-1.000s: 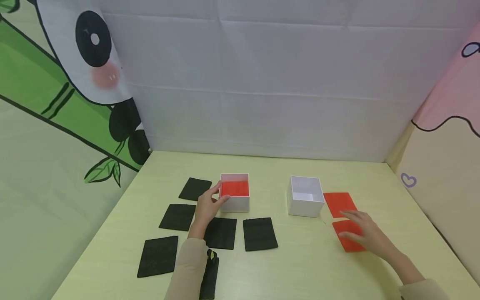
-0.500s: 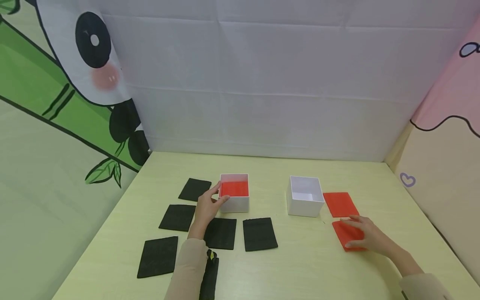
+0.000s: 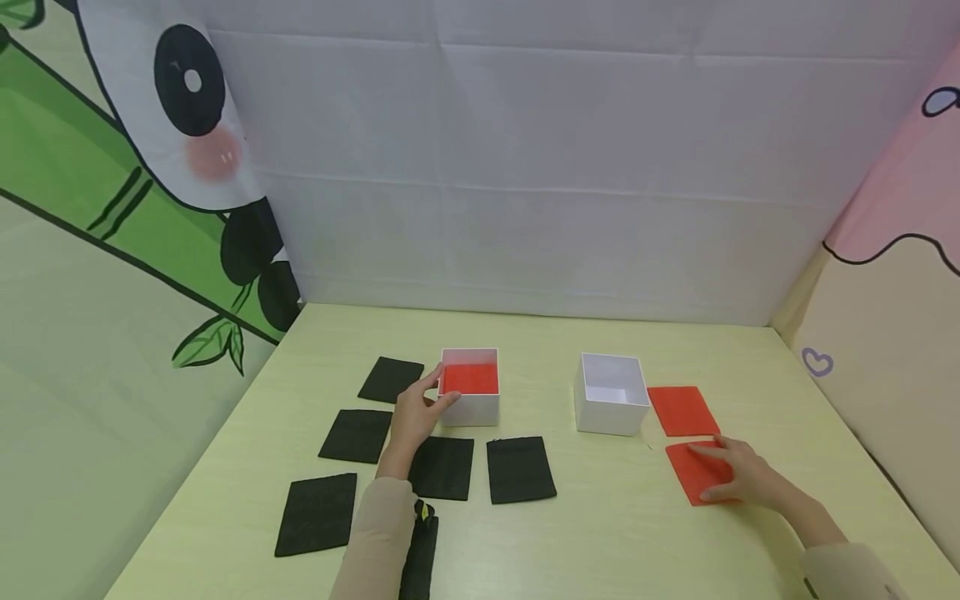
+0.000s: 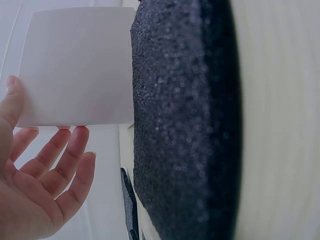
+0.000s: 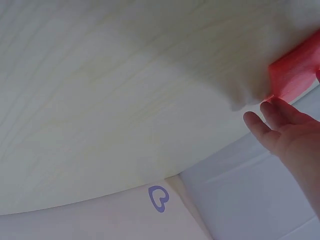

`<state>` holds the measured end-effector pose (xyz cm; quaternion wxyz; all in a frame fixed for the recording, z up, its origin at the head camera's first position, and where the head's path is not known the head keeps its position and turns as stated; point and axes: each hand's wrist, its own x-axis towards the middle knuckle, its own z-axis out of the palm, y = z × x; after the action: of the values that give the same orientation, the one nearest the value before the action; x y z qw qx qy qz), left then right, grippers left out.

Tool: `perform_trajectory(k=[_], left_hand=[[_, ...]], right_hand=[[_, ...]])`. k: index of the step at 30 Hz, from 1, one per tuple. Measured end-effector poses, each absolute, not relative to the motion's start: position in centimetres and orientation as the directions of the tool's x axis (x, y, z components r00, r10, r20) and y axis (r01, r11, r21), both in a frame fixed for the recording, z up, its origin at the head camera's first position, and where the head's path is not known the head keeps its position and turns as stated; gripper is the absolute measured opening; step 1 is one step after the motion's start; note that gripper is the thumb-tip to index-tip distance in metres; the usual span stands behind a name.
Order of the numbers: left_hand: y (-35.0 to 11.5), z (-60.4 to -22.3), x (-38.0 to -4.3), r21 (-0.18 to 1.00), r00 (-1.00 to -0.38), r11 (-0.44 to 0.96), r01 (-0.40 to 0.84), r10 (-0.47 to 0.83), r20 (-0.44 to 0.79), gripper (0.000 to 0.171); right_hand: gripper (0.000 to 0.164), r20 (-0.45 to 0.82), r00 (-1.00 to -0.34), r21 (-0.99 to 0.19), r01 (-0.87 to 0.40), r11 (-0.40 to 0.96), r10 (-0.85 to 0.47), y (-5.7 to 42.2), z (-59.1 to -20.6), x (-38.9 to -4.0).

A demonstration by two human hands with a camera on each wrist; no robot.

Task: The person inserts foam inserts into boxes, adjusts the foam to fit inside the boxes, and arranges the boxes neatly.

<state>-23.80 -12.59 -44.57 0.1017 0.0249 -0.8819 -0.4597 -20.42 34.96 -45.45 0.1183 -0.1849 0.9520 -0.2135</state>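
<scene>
My left hand [image 3: 411, 415] holds a white open-topped box [image 3: 469, 410] by its near left corner. In the left wrist view, the thumb lies on the box's wall [image 4: 80, 65] and the fingers bend along its side. A red square [image 3: 470, 378] shows inside that box. At the right, my right hand [image 3: 750, 479] spans the nearer flat red square [image 3: 693, 477], thumb at the near edge, fingers toward the far edge. In the right wrist view, fingertips are right at the edge of the red piece [image 5: 295, 70]. A second red square [image 3: 684, 410] lies just beyond.
Another white box [image 3: 611, 414] stands right of centre, with no square visible in it. Several black squares, such as one near the middle [image 3: 521, 470] and one at front left [image 3: 315, 514], lie around my left arm. A printed cloth [image 3: 480, 167] encloses the table's back and sides.
My right hand has come down onto the nearer red square, its thumb shifting to the near edge and its fingers to the far right part. My left hand stays at the box.
</scene>
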Motion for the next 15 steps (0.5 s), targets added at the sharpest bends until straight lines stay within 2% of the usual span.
perform_trajectory(k=[6,15], left_hand=[[-12.57,-44.71,-23.82,0.812,-0.979,0.582,0.052,-0.132,0.158,0.063],[-12.52,-44.61,-23.83,0.815,-0.978,0.576,0.058,-0.131,0.162,0.063]], right_hand=[[0.07,-0.162,-0.907,-0.462,-0.279,0.842,-0.389,34.97,-45.64,-20.45],[0.071,-0.115,-0.922,-0.463,-0.279,0.841,-0.369,35.11,-46.12,-20.46]])
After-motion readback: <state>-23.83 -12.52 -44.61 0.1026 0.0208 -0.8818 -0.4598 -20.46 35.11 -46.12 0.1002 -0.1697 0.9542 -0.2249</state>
